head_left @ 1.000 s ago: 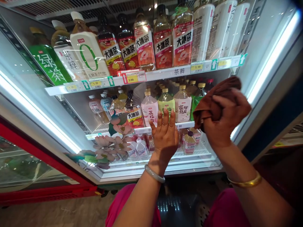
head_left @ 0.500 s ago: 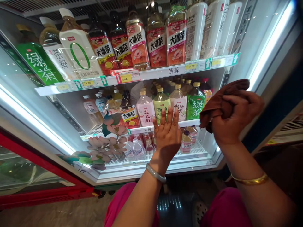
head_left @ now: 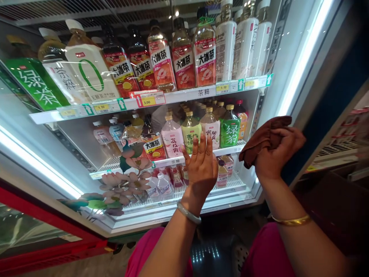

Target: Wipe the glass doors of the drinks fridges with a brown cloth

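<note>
My left hand (head_left: 200, 161) is raised in front of the fridge's glass door, fingers stretched out and apart, palm toward the glass. It looks to rest on the pane, over the middle shelf's bottles. A brown cloth (head_left: 258, 144) is bunched in my right hand (head_left: 281, 154), close to the door's right side. Behind the glass, nearest my left fingertips, stand a light-green bottle (head_left: 190, 129) and a pale pink bottle (head_left: 172, 134). A green tea bottle (head_left: 230, 129) stands to their right. Flower decals (head_left: 127, 184) cover the lower left of the glass.
On the top shelf are several large drink bottles (head_left: 184, 65) above a price-tag strip (head_left: 203, 92). Small bottles (head_left: 165, 184) stand on the bottom rack. A red-framed cabinet (head_left: 52, 254) adjoins at left; a dark blue frame (head_left: 319, 111) edges the fridge at right. My knees (head_left: 150, 250) are below.
The view has shifted slightly, so the fridge appears further left and lower. Both hands keep nearly the same places against the door, and the brown cloth stays in my right hand.
</note>
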The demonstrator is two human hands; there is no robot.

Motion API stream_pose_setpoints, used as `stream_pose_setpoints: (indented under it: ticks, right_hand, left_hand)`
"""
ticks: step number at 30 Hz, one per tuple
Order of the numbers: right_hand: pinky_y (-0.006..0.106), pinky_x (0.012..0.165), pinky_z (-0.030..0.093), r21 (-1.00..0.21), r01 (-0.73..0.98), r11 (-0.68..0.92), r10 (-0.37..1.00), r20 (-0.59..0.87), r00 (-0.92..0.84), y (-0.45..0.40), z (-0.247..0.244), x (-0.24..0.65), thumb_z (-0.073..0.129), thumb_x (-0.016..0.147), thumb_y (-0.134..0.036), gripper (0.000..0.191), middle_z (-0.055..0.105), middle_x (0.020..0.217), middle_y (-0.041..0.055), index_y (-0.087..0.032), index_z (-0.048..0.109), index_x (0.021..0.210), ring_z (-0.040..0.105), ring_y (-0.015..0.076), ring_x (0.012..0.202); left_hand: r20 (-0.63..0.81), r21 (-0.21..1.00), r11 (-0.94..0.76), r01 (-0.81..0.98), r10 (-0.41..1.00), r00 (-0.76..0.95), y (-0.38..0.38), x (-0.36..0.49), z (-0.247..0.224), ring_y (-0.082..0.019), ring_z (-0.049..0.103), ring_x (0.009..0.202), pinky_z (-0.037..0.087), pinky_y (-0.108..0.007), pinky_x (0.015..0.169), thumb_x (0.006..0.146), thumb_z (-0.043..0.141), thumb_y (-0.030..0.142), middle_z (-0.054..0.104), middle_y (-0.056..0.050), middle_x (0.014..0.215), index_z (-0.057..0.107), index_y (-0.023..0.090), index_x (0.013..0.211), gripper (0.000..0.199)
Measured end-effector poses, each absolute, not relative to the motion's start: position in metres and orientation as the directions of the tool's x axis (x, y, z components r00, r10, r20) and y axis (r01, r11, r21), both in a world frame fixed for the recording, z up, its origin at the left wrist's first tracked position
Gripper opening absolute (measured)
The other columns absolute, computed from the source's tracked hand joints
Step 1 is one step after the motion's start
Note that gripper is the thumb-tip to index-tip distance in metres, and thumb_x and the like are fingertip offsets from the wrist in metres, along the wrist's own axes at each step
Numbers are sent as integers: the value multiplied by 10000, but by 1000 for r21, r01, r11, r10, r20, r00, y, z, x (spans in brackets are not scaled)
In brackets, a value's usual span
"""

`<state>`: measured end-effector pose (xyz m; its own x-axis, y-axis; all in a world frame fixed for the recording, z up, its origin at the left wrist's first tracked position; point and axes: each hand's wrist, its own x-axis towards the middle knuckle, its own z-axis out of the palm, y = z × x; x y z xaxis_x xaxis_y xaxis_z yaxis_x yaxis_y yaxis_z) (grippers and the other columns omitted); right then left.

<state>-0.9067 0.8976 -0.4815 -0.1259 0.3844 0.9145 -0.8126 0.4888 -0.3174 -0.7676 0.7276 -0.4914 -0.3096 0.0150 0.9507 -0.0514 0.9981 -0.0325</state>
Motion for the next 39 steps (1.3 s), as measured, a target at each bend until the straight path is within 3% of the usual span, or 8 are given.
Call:
stream_pose_setpoints:
  ticks: [4,10,12,16,20,29,34,39]
  right_hand:
    - [590,1040,476,-334,-802,496,320,929,-189,872,-494,-878,706,720,-197,424,550,1263,137,-245,653,1138,564,361,1215]
    - [507,1089,502,31,-874,485,-83,996,-11,874,-495,-866,738,780,-240,359,584,1241,66,-294,642,1121,572,296,1254]
    - [545,1087,492,-31,-852,523,-9,999,-42,898,-496,-890,758,764,-244,450,590,1259,101,-259,631,1195,569,327,1254]
    - [630,1104,433,-320,-782,535,380,918,-116,928,-507,-929,691,810,-216,579,541,1301,231,-122,574,1369,533,393,1274]
    - [669,1156,394,-348,-766,541,318,927,-197,904,-515,-905,692,824,-252,676,484,1436,236,-152,519,1469,488,421,1367]
    - [542,1224,414,101,-872,479,-135,990,41,876,-503,-866,681,869,-213,423,601,1321,58,-329,646,1275,536,292,1357]
    - [616,1198,369,-397,-806,438,471,866,-171,921,-501,-927,577,886,-143,504,525,1381,188,-170,601,1389,514,359,1355]
    - [654,1186,367,-409,-805,429,407,883,-232,879,-501,-890,632,798,-132,514,500,1423,192,-182,652,1308,487,391,1377]
  left_hand:
    - [946,-56,998,-29,43,-321,741,-775,-502,-189,138,1640,-71,-477,1360,1013,470,232,392,-109,1668,193,165,1680,725]
    - [943,-111,994,-13,101,-316,747,-783,-519,-170,112,1645,-57,-445,1363,1001,448,201,451,-114,1637,195,107,1672,724]
    - [935,-130,991,-36,110,-338,744,-782,-520,-175,117,1645,-57,-444,1362,993,474,210,449,-113,1638,208,121,1673,736]
    - [921,-146,988,-45,119,-371,740,-778,-520,-168,126,1643,-46,-428,1364,990,466,204,426,-101,1650,180,129,1678,749]
    - [925,-129,991,-25,111,-362,742,-778,-520,-179,135,1643,-49,-433,1365,999,475,212,401,-94,1665,184,129,1678,743]
    - [935,-127,991,-48,104,-339,736,-775,-521,-200,164,1636,-81,-458,1358,1022,471,228,401,-139,1655,194,124,1676,718]
    - [932,-132,989,-67,101,-347,723,-763,-516,-178,112,1640,-133,-470,1344,1018,494,236,402,-109,1657,158,161,1684,750]
    - [936,-105,992,-75,74,-344,702,-750,-510,-178,99,1639,-139,-446,1340,1018,487,225,343,-103,1683,105,176,1690,775]
